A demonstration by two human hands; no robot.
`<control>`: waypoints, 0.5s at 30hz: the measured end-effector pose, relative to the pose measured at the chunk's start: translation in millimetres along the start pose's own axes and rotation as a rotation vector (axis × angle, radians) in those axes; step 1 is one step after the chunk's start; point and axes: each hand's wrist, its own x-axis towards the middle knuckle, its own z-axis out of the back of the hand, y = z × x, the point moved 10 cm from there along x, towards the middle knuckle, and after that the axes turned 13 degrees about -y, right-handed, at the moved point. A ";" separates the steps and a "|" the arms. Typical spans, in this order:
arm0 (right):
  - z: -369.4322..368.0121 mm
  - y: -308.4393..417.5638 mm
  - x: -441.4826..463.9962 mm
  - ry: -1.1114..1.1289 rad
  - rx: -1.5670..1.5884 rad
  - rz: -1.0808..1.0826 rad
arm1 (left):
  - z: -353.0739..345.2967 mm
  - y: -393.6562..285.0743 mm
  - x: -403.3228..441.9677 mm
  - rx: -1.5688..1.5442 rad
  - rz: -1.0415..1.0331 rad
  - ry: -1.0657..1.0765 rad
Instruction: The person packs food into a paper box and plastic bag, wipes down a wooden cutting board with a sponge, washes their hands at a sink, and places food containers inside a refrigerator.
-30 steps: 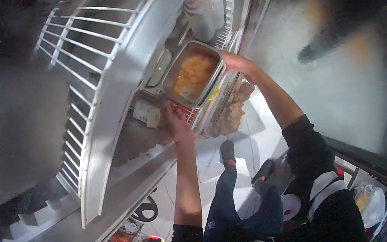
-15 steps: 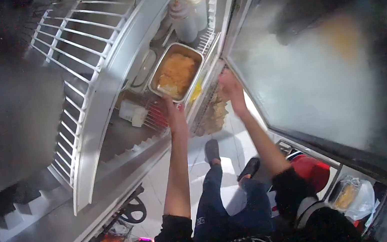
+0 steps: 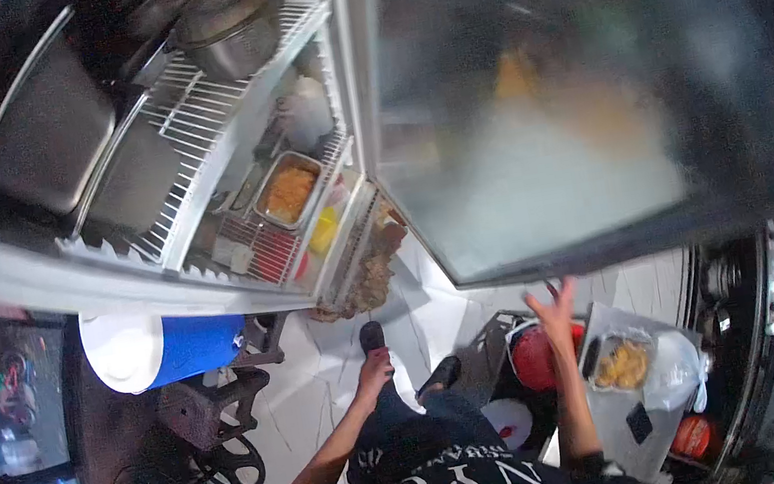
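My left hand [image 3: 374, 373] hangs above my legs near a dark shoe, its fingers curled in and nothing seen in them. My right hand [image 3: 554, 309] is raised just below the bottom edge of the fogged glass door [image 3: 540, 187], fingers spread; whether it touches the door I cannot tell. A metal pan with orange-brown food [image 3: 288, 195] sits on a lower wire shelf of the fridge, apart from both hands. Behind it stand squeeze bottles [image 3: 306, 113], and something yellow [image 3: 324, 230] lies beneath the shelf.
The door swings wide to the right. A large pot [image 3: 228, 34] rests on the upper wire rack [image 3: 196, 120]. At left is a blue and white cylindrical container [image 3: 166, 346]. On my right, a counter [image 3: 629, 427] holds a food tray [image 3: 621, 363] and plastic bag [image 3: 670, 369], beside a red round object [image 3: 534, 357].
My left hand has left the pan, which stays on the shelf, and dropped toward my body. The right hand has moved back to the door's lower edge. My view has drawn back.
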 end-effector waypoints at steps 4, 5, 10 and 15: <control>-19.0 44.6 1.7 0.010 0.314 0.238 | -115.3 -56.0 -58.9 0.332 -0.192 0.138; -18.8 39.5 -9.4 -0.052 0.226 0.204 | -133.4 -53.8 -72.6 0.366 -0.230 0.196; -27.4 84.2 -93.4 0.162 0.396 0.115 | -164.7 -78.5 -63.1 1.003 -0.141 0.064; 14.2 88.4 -146.2 0.183 0.384 0.394 | -143.4 -151.4 -50.6 0.628 -0.431 -0.062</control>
